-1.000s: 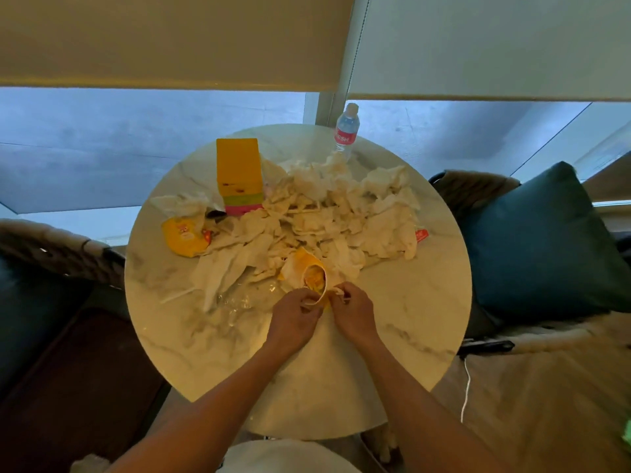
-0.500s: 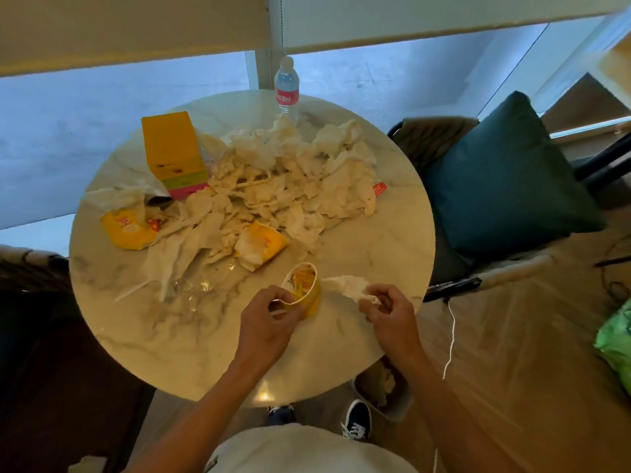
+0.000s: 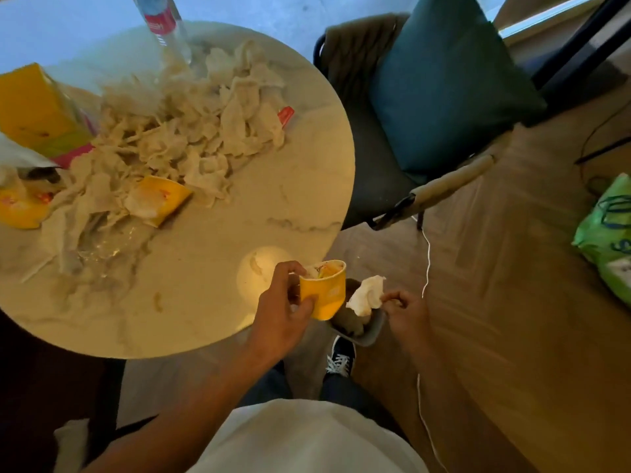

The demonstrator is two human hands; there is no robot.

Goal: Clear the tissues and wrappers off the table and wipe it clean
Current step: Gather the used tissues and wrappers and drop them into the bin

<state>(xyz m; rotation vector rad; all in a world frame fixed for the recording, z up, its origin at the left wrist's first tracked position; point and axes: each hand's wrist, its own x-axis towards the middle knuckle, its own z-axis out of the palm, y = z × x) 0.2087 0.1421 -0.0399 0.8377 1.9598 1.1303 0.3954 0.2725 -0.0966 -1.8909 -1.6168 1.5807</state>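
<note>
Left hand: my left hand gripped the yellow paper cup, fingers and thumb curled round its wall, at the near right edge of the table.
Right hand: my right hand pinched a crumpled white tissue between thumb and fingertips, off the table's edge.
Cup: it sat tilted in my grip, with scraps of paper showing inside its mouth.
Bin: a small grey bin stood on the floor just beneath the tissue, with paper already in it.
Table: the round marble table carried a big heap of crumpled tissues across its far half.
Wrappers: a yellow wrapper lay at the heap's near edge; another yellow packet lay at the far left.
Other items: a yellow carton and a water bottle stood behind the heap.
Surroundings: a chair with a teal cushion stood right of the table, and a green bag lay on the wooden floor.
</note>
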